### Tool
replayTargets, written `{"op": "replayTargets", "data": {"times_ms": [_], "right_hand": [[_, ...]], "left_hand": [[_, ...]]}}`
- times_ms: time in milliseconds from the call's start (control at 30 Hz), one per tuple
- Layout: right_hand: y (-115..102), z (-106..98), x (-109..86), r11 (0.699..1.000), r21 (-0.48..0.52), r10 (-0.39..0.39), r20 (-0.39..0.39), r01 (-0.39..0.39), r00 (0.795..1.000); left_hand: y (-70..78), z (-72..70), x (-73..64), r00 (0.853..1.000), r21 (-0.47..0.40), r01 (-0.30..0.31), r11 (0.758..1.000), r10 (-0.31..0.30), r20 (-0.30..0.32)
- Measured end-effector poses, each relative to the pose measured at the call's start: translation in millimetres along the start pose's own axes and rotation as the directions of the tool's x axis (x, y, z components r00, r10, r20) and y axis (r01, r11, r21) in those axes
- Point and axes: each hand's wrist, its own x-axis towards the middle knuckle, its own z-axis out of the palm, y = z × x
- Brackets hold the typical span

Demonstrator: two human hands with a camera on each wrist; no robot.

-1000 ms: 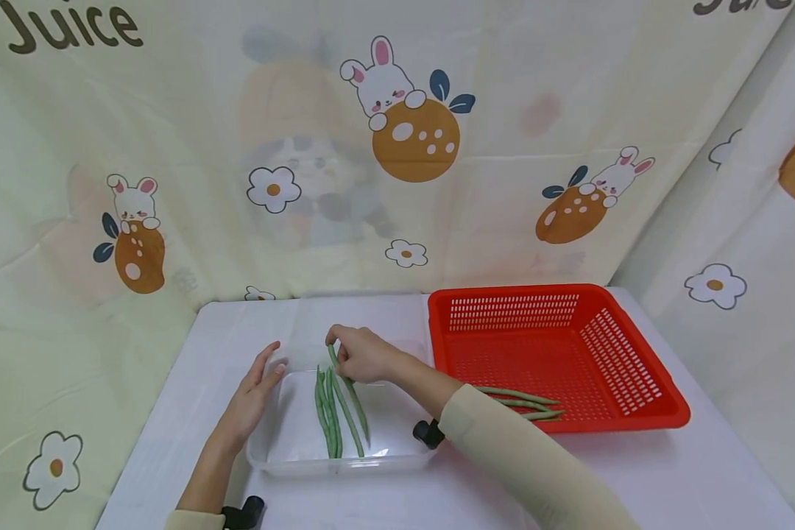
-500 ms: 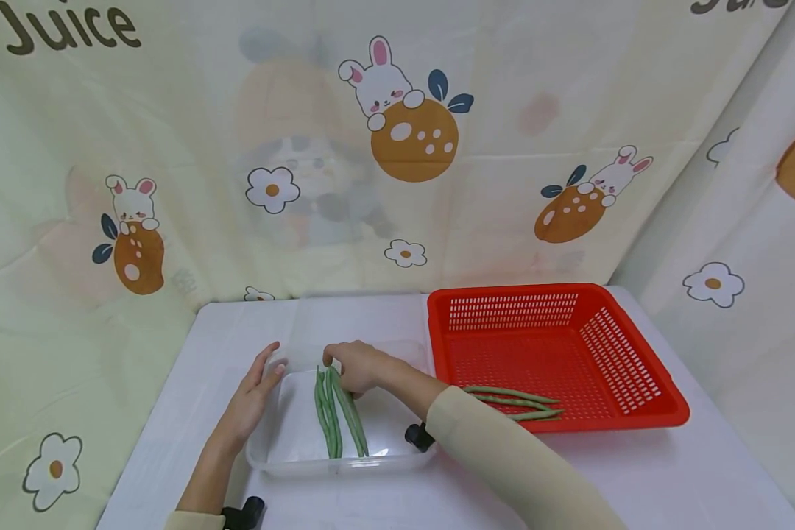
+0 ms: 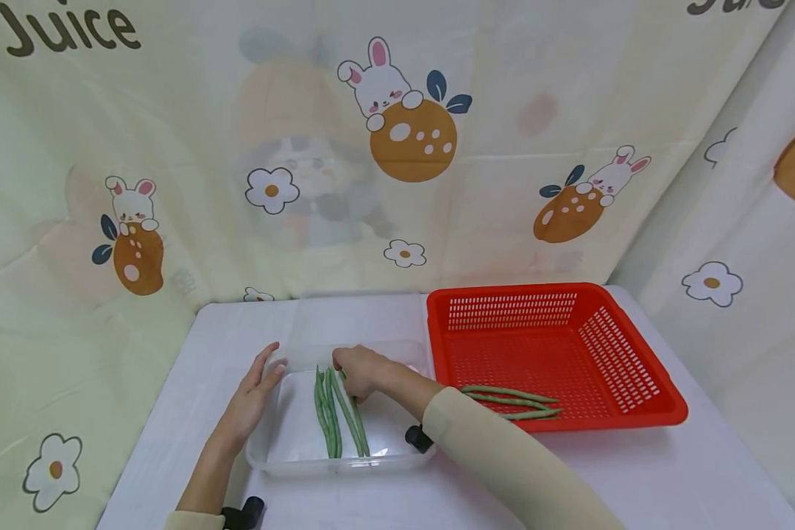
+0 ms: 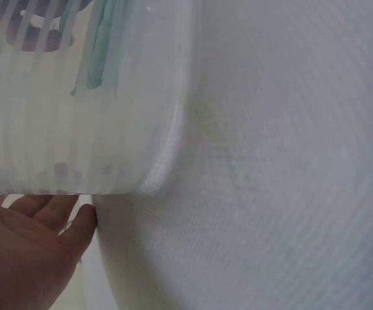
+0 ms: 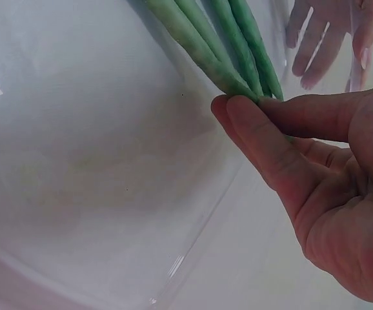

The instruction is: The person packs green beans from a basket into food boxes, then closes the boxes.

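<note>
My right hand [image 3: 363, 370] is inside the clear plastic container [image 3: 291, 467], pinching the far end of a green bean [image 5: 196, 53] between thumb and fingers. That bean lies on the container floor, at the right of a loose row of green beans [image 3: 331, 423] that point toward me. In the right wrist view, the beans' ends gather close to the fingertips. My left hand [image 3: 255, 397] rests along the container's left side, fingers extended and thumb near the rim. Through the cloudy wall, the left wrist view shows the beans [image 4: 99, 55] and part of the right hand.
Right of the container stands a red plastic basket [image 3: 523, 289] with slotted walls. Several green beans [image 3: 513, 402] lie in its near left part, partly behind the right forearm. A white cloth covers the table [image 3: 232, 324]. Behind hangs a printed curtain [image 3: 490, 221].
My right hand has come down into the container and lowered the bean beside the others, then shifted slightly right with it. My left hand stays at the container's side.
</note>
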Motion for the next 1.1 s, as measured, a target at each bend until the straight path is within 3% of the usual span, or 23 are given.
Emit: {"op": "replayTargets", "data": {"times_ms": [433,767,1100], "right_hand": [[-1.3,-0.7,-2.4,0.998,-0.056,0.012,0.01,-0.012,1.0],[-20.5,-13.0,-14.0,0.967,-0.232,-0.105,-0.004,0.101,0.994],[-25.3,-35.6,-28.9,0.974,-0.208,-0.098,-0.015,0.092,0.995]], "left_hand": [[-0.5,0.7,1.5,1.0,-0.004,-0.003,1.0,0.003,0.003],[-0.7,1.8,0.9,1.0,-0.005,-0.012,1.0,0.012,-0.005],[-0.9,-0.8,0.9,0.999,-0.021,-0.038,0.999,0.038,-0.005]]}}
